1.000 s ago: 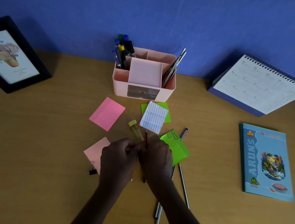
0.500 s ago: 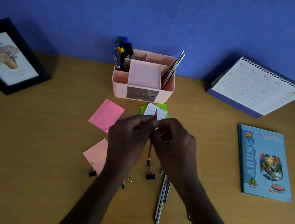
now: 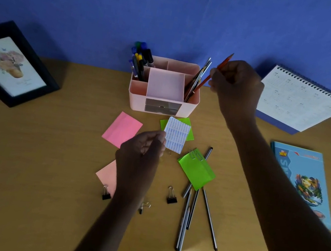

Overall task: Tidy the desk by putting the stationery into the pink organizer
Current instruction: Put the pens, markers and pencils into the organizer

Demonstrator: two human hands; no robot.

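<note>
The pink organizer (image 3: 136,99) stands at the back of the desk, with pens (image 3: 139,61) in its left compartment and pencils in its right one. My right hand (image 3: 237,82) pinches a red pencil (image 3: 203,83) whose lower end dips into the right compartment. My left hand (image 3: 139,154) hovers above the desk with loosely curled fingers, holding nothing, beside a white label sheet (image 3: 177,135). Loose on the desk lie a pink sticky note (image 3: 123,129), a green note (image 3: 196,170) carrying paper clips, a pale pink note (image 3: 107,173), three binder clips (image 3: 171,198) and several dark pencils (image 3: 184,224).
A black picture frame (image 3: 9,64) leans at the far left. A desk calendar (image 3: 299,100) stands at the back right, close to my right hand. A blue notebook (image 3: 303,178) lies on the right. The desk's front edge runs just beyond the pencils.
Both hands held the red pencil over the notes. My right hand has carried it up and right to the organizer's right compartment, while my left hand let go and stayed low.
</note>
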